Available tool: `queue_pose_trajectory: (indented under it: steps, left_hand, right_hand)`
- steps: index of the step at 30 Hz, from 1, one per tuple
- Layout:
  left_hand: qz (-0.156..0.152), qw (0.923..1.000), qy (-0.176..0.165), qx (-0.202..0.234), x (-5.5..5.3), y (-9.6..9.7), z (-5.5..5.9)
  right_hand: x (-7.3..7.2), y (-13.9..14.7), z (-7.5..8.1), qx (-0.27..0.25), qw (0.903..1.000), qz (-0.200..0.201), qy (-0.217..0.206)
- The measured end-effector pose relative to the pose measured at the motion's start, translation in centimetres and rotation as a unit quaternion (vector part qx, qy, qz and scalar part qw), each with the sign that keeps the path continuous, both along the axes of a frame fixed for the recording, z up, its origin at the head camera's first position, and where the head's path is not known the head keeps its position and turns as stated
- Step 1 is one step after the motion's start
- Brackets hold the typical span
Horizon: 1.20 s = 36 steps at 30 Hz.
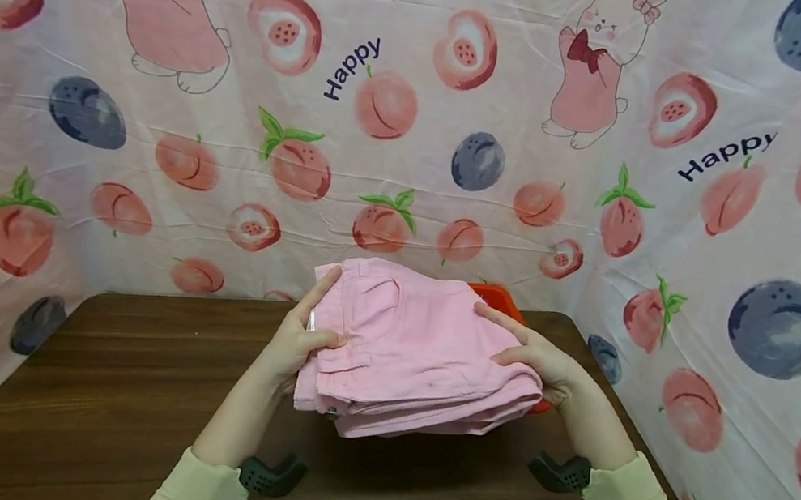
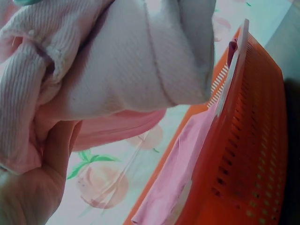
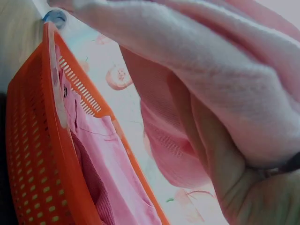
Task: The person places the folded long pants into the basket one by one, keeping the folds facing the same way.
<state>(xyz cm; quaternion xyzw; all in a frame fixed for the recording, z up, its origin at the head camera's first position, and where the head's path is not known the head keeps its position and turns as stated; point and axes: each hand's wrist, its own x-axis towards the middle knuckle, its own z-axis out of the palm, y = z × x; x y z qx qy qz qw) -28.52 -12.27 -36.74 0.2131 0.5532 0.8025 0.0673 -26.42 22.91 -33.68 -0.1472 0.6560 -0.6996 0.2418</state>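
Observation:
Folded pink pants (image 1: 421, 334) are held up in front of me, above the wooden table, with belt loops, a pocket and a metal button showing. My left hand (image 1: 299, 341) grips their left edge, thumb on top and other fingers partly hidden by the cloth. On the opposite side, my right hand (image 1: 543, 359) grips the right edge in the same way. The wrist views show the thick layers of the pants (image 2: 126, 65) close up, with the hands at their edges. Behind the bundle, an orange basket (image 1: 500, 298) is mostly hidden.
Inside the basket (image 3: 35, 145), pink clothing (image 3: 115, 164) lies below its slotted rim in the right wrist view. The dark wooden table (image 1: 136, 393) ends at a fruit-and-rabbit patterned curtain (image 1: 387, 167), which also hangs along both sides.

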Motion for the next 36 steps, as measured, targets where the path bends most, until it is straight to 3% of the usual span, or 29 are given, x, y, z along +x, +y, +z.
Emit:
queue_pose_trajectory:
  steps: [8, 14, 20, 23, 30, 36]
  left_hand:
    - [0.009, 0.9934, -0.104, 0.048, -0.4, 0.0, 0.2]
    - [-0.026, 0.9898, -0.107, 0.089, -0.4, -0.2, -0.4]
    - [-0.109, 0.9800, -0.106, 0.128, -0.6, -0.1, -1.2]
    - [-0.125, 0.9816, -0.109, 0.095, -0.7, -0.1, -1.5]
    - [-0.084, 0.9879, -0.128, -0.028, -1.1, 0.0, -1.7]
    - [-0.071, 0.9884, -0.124, -0.052, -1.6, 0.4, -1.7]
  right_hand:
    - [0.1, -0.8, 0.3, -0.012, 0.9946, -0.073, 0.072]
    - [0.1, -1.3, 0.5, -0.048, 0.9865, -0.124, 0.096]
    - [0.0, -1.8, 0.7, -0.091, 0.9792, -0.147, 0.106]
    - [-0.2, -2.3, 0.9, -0.096, 0.9773, -0.155, 0.108]
    - [-0.8, -2.8, 1.2, -0.096, 0.9739, -0.165, 0.123]
    - [-1.3, -2.9, 1.4, -0.113, 0.9724, -0.157, 0.130]
